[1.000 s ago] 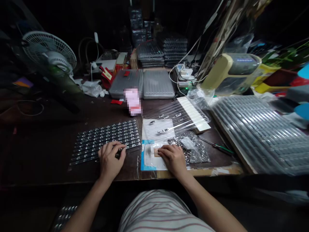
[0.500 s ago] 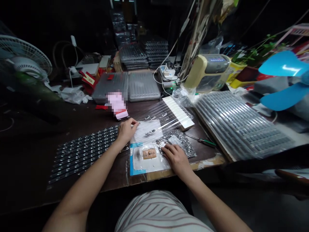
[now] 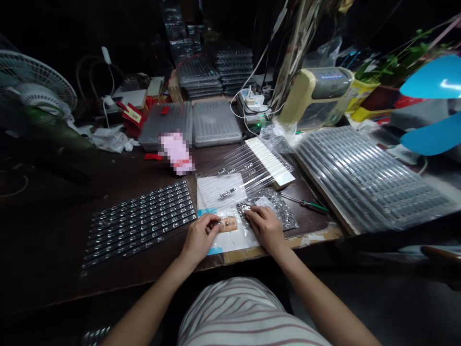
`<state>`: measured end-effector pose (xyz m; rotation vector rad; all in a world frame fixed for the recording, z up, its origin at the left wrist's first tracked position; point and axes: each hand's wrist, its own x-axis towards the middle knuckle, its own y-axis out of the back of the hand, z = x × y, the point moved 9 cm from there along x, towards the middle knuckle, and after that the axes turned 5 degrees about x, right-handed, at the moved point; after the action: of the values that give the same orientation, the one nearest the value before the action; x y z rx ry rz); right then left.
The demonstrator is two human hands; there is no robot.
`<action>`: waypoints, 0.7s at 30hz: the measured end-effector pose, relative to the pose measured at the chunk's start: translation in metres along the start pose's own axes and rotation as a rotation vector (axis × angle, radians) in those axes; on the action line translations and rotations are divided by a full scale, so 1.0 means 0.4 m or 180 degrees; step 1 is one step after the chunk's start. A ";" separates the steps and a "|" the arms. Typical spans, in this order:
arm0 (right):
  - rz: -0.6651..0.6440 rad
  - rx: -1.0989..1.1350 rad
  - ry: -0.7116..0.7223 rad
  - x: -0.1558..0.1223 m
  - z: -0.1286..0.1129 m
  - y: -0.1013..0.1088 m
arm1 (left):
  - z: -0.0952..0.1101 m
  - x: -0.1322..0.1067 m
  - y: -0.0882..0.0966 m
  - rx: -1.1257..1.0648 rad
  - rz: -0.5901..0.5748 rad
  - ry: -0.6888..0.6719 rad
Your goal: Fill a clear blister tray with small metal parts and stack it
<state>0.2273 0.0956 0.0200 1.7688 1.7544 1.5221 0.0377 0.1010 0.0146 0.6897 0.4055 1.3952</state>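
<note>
Head-camera view: two bare hands work at the near edge of a dark workbench point(image 3: 118, 278). The left hand point(image 3: 199, 238) is curled, its fingertips point(image 3: 216, 220) just beside a small tan pad point(image 3: 228, 224) on a white sheet point(image 3: 219, 190) – whether it grips anything, the view cannot tell. The right hand point(image 3: 264, 228), fingers bent, rests on a clear bag of small metal parts point(image 3: 270, 209), at about 1 o'clock from the left hand; any grip is hidden. At 9 o'clock lies a mat of metal-studded strips point(image 3: 139, 223); a green-handled screwdriver point(image 3: 313, 206) sits at 3 o'clock, beside stacked plastic trays point(image 3: 367, 173). Two gray cases point(image 3: 216, 124) stand at 12 o'clock – a blurred pink item point(image 3: 176, 153) lies just in front of them.
</note>
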 end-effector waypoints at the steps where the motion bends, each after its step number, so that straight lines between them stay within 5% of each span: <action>1: 0.0030 0.0057 -0.0012 0.000 0.000 0.004 | 0.007 -0.002 -0.008 0.0046 0.0031 -0.0078; 7: 0.0194 0.0442 -0.0061 -0.001 0.006 0.017 | 0.036 -0.007 -0.027 0.0217 0.0221 -0.0475; 21: 0.0188 0.0676 -0.0111 -0.007 0.012 0.020 | 0.046 -0.003 -0.048 0.0669 0.0178 -0.0591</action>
<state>0.2365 0.0936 0.0225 1.9494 1.9247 1.3605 0.0639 0.0954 0.0155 1.0010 0.3911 1.3386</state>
